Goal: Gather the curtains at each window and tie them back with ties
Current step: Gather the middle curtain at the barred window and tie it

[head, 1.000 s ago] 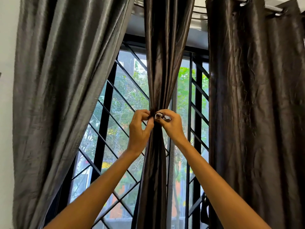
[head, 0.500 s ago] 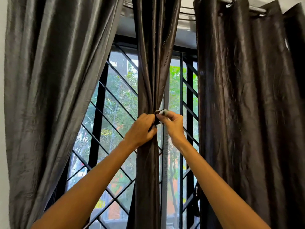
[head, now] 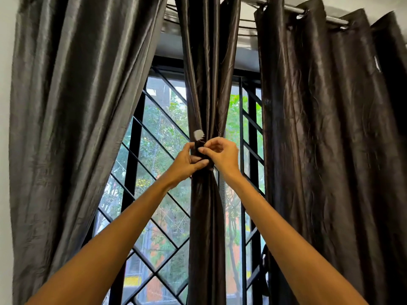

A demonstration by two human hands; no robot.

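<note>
Your left hand is clamped around the bunched middle curtain at frame centre. Your right hand pinches the dark tie wrapped there, its pale tip sticking up just above your fingers. The left curtain and right curtain hang loose against the window grille.

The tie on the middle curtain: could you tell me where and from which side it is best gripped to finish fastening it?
Judging from the picture, grip the tie by its loose pale-tipped end, coming from the left: that end sticks up free above the left hand, while the rest is wrapped tight around the gathered curtain under the right hand.
</note>
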